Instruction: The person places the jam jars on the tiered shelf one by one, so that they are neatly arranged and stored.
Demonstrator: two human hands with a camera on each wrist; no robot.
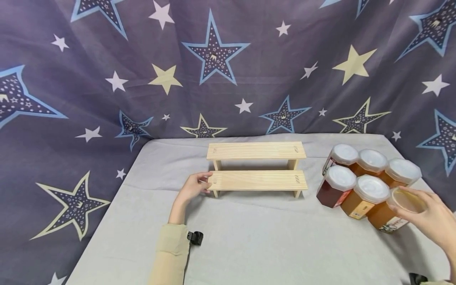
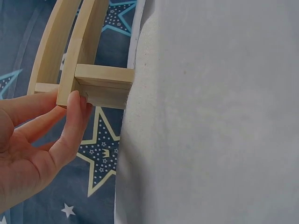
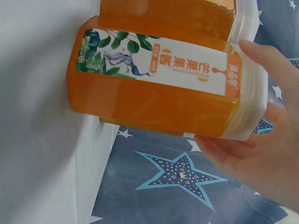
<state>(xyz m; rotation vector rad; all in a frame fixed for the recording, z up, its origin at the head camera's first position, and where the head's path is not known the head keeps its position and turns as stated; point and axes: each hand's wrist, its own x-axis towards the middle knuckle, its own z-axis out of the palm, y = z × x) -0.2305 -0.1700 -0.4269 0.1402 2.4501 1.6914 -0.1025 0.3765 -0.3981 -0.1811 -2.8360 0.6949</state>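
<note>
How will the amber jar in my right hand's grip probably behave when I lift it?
The amber jar looks nearly full, so it's probably heavy for its size. Its flat sides should discourage rolling. The smooth lid could be slippery.

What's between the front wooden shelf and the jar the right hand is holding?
In the head view, a dark red jar nearer the shelf, then an amber jar.
</note>
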